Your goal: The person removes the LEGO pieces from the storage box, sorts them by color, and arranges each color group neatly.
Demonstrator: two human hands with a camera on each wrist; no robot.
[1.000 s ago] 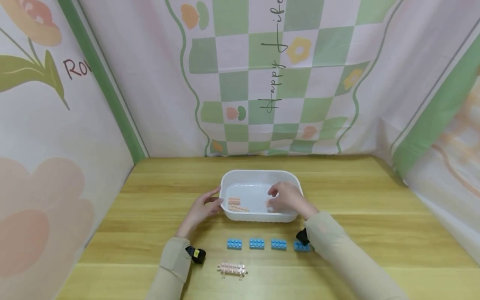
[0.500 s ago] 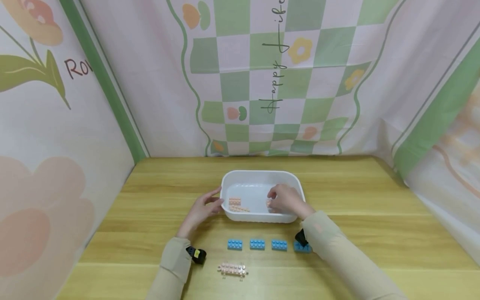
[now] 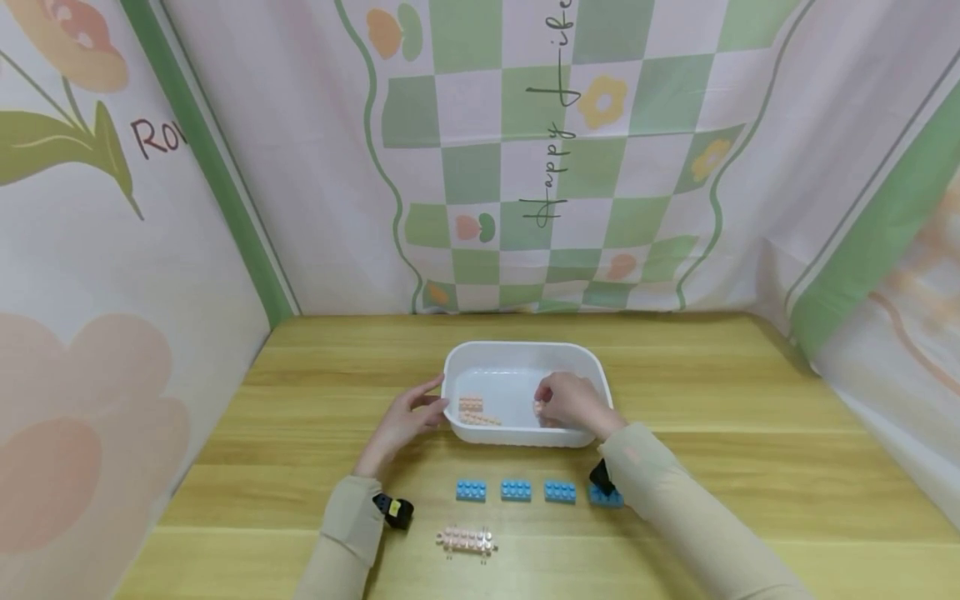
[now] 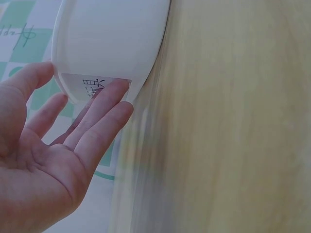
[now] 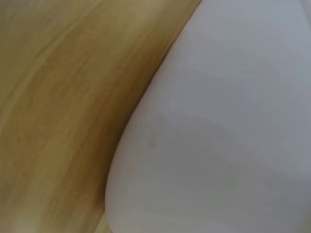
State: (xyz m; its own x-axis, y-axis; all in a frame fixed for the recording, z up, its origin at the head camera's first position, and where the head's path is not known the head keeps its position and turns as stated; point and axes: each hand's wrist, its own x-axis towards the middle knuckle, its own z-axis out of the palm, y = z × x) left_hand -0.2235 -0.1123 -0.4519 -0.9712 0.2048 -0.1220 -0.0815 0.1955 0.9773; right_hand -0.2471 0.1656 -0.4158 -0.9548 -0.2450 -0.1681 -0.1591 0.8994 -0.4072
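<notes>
A white plastic bin (image 3: 525, 435) stands on the table. Its left end is touched by the fingertips of my left hand (image 3: 402, 423), whose fingers are extended; the left wrist view shows this hand (image 4: 53, 160) against the bin's labelled end wall (image 4: 107, 39). Inside the bin at the right, my right hand (image 3: 576, 402) pinches a small pale pink building brick (image 3: 538, 407), mostly covered by the fingers. Several peach building bricks (image 3: 471, 403) lie in the bin's left front corner. Only the bin's outer wall (image 5: 209, 126) fills the right wrist view, so that hand is hidden there.
In front of the bin, blue building bricks (image 3: 516, 490) lie in a row; the rightmost blue brick (image 3: 606, 495) is partly under the right wrist's black camera (image 3: 602, 477). A pale pink studded piece with side pegs (image 3: 467, 540) lies nearer. Fabric curtains (image 3: 337, 208) enclose the table (image 3: 697, 367).
My right hand's thumb and fingers have drawn together round the pale pink brick inside the bin. The left hand stays at the bin's end.
</notes>
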